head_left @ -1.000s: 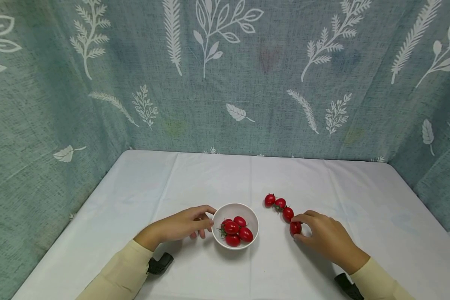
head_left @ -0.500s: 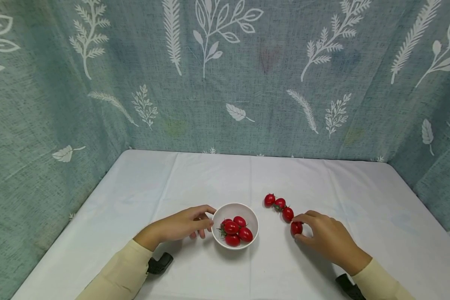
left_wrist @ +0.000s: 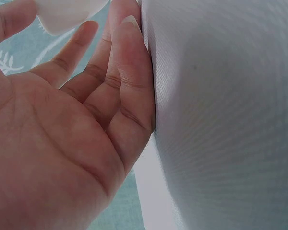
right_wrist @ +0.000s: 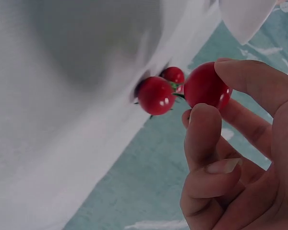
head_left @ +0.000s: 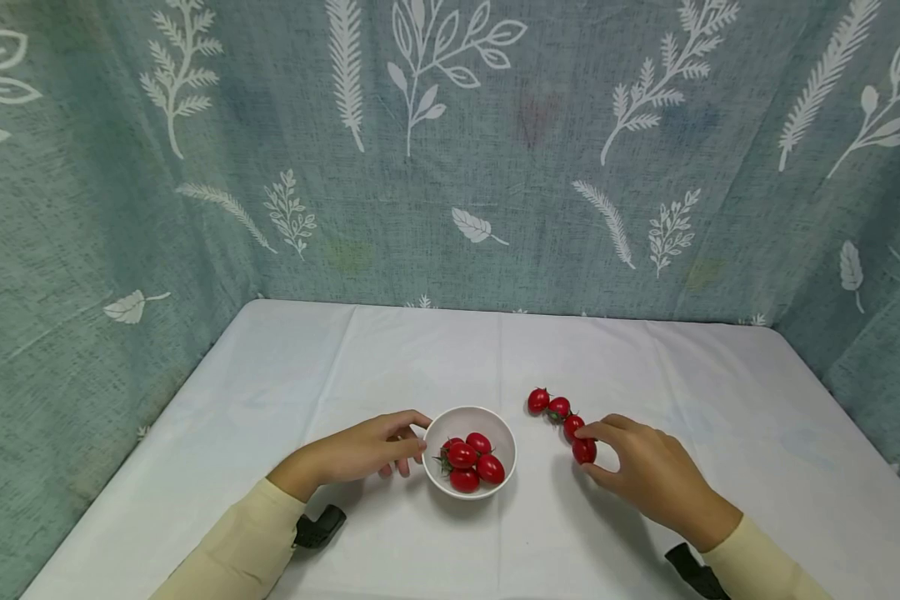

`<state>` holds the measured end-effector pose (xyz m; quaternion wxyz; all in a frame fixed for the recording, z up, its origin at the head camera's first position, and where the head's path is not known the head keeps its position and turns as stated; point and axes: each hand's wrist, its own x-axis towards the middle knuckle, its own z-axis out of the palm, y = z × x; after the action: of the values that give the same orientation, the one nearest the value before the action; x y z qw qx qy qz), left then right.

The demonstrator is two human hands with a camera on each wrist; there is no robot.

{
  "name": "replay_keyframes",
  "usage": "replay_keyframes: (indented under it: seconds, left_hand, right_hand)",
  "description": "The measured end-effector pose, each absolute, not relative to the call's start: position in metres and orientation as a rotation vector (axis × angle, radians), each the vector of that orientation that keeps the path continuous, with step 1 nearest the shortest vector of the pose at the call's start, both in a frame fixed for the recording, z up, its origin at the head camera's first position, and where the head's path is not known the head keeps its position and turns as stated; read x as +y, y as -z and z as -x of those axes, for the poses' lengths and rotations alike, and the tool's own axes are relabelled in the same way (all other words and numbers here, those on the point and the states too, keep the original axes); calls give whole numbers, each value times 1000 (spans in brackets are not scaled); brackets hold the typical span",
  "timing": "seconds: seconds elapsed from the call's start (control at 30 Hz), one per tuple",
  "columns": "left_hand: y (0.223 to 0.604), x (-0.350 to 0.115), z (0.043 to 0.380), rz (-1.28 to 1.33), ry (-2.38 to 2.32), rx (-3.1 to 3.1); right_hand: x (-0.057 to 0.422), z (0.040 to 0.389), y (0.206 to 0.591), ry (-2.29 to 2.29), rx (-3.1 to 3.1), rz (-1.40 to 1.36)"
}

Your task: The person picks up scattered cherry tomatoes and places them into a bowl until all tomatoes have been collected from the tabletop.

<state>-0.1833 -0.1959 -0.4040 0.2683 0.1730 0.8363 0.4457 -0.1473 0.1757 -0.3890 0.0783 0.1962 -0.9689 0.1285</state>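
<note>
My right hand (head_left: 656,471) pinches a red cherry tomato (right_wrist: 205,85) between thumb and fingertips, just above the table. In the head view that tomato overlaps the nearest of three others in a short row: a near cherry tomato (head_left: 573,427), a middle one (head_left: 558,407) and a far one (head_left: 538,400). Left of them stands a small white bowl (head_left: 507,446) holding several cherry tomatoes (head_left: 462,455). My left hand (head_left: 363,452) lies beside the bowl, thumb and index finger touching its left rim, with the other fingers (left_wrist: 134,81) loosely bent against the tablecloth.
A white cloth covers the table (head_left: 412,358). Behind and at both sides hangs a blue-green curtain (head_left: 450,183) with white leaf prints. A dark wrist device (head_left: 320,527) sits under the left sleeve, and another wrist device (head_left: 692,568) under the right.
My right hand has lifted the pinched tomato slightly and shifted it a little left and away from me. The left hand and the bowl have stayed in place.
</note>
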Motion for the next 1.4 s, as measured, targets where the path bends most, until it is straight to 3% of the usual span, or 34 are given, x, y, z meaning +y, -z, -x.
replay_keyframes:
  seconds: [0.83, 1.4]
  left_hand:
    - [402, -195, 181, -455, -1200, 2262]
    - [403, -196, 182, -469, -1203, 2263]
  right_hand:
    - [131, 149, 369, -481, -2750, -769]
    - [103, 159, 376, -544, -2649, -918]
